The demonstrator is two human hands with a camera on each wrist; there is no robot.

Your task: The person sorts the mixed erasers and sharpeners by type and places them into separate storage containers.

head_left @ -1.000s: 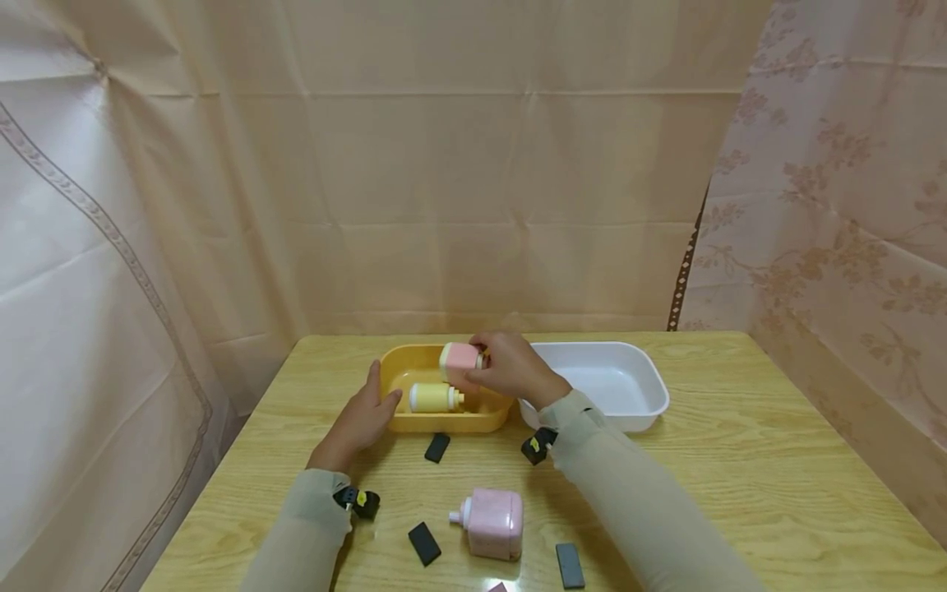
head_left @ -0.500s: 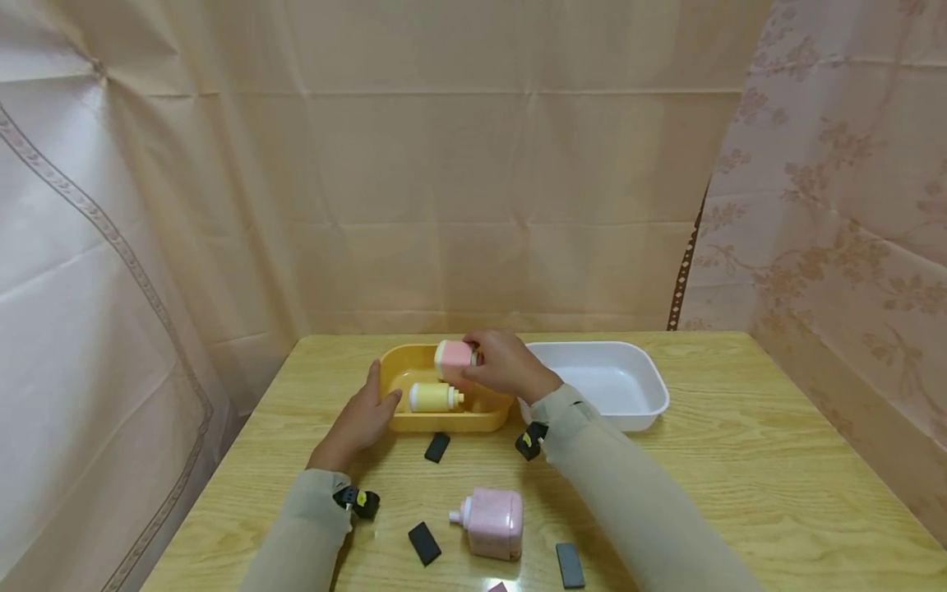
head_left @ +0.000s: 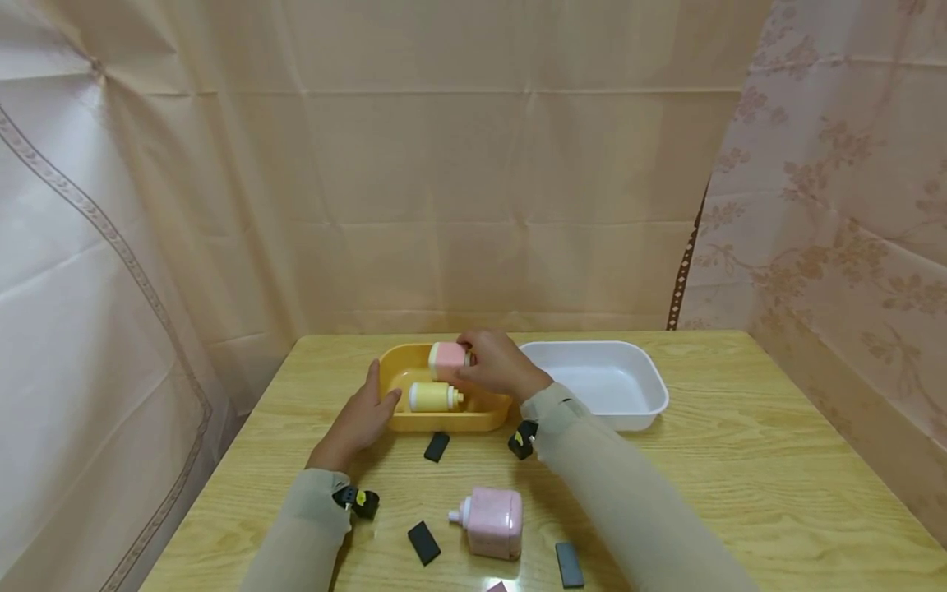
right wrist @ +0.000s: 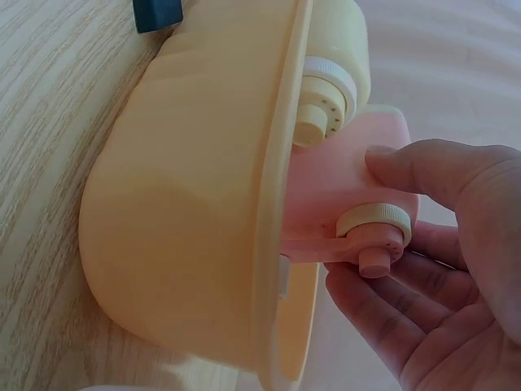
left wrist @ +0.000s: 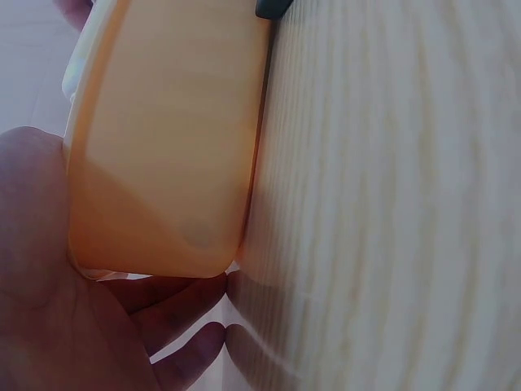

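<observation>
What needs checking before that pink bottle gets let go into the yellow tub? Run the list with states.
1. Right hand has a grip on the pink bottle: ok.
2. Bottle over the yellow tub, inside its rim: ok.
3. Left hand steadies the tub's left end: ok.
4. Free floor beside the yellow bottle lying inside: cannot tell.
5. Pink bottle's cap on: ok.

Mid-frame on the table (head_left: 740, 460), one tub (head_left: 414, 423) sits left of another tub (head_left: 651, 403); a bottle (head_left: 432, 397) lies inside the left one.
</observation>
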